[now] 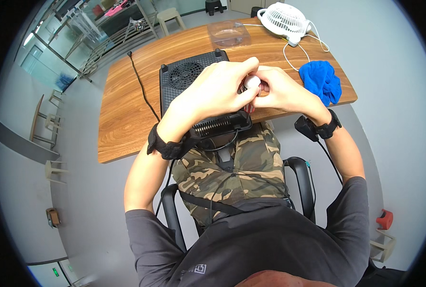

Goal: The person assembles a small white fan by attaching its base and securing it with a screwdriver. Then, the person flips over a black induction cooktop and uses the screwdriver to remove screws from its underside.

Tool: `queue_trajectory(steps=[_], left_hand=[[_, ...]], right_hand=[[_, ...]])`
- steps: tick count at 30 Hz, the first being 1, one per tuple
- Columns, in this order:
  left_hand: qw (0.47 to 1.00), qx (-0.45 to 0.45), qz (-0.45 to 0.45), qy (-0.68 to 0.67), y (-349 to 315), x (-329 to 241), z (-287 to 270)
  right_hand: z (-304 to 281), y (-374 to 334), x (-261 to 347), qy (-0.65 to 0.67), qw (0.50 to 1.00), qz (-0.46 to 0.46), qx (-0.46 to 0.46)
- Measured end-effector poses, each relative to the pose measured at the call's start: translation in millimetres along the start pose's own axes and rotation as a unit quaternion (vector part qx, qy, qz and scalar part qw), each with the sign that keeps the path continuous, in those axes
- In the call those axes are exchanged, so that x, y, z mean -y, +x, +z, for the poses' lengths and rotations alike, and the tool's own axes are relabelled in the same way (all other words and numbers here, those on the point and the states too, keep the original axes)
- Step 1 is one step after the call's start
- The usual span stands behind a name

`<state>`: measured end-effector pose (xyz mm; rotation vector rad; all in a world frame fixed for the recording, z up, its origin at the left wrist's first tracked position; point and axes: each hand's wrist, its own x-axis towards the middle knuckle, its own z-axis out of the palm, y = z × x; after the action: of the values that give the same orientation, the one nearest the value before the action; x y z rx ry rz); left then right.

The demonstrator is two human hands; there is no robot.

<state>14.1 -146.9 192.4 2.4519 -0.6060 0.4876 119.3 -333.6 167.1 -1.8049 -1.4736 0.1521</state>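
Observation:
Both hands are raised together above the table's near edge, closed around a small thing with a round white top [252, 82]. A red-and-white part of it shows below the fingers; the fingers hide the rest, so I cannot tell its kind. My left hand [222, 86] grips it from the left, thumb and fingertips pressed in. From the right, my right hand [283, 91] bends its fingers around it. Beneath my left hand lies a black box-shaped appliance [174, 93] with a round fan grille, small feet at its corners and a slotted side toward me.
The wooden table [122, 115] carries a black cord [143, 91] at left. A clear plastic tray [228, 34] lies at the back, near a white fan [285, 21] with its cable. A blue cloth [320, 81] sits at right. Chair armrests [301, 184] flank me.

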Motion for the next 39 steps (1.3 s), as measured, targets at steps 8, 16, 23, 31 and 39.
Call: queue_trajectory(steps=[8,16,23,31,39], left_hand=[[1.0,-0.008,0.002,0.01,9,4,1],[0.997,-0.013,-0.063,0.031,4,3,2],[0.999,-0.024,0.001,0.026,2,3,1],[0.999,-0.039,-0.008,0.01,10,10,4],[0.998,-0.021,-0.053,-0.033,-2,9,-2]], right_hand=[[0,-3,7,-0.07,0.996,0.026,-0.043],[6,-4,-16,-0.01,0.996,-0.079,-0.038],[1,-2,1,-0.037,0.998,-0.048,-0.034],[2,1,-7,-0.075,0.995,0.023,-0.062],[15,-1,-14,-0.031,0.996,-0.034,-0.072]])
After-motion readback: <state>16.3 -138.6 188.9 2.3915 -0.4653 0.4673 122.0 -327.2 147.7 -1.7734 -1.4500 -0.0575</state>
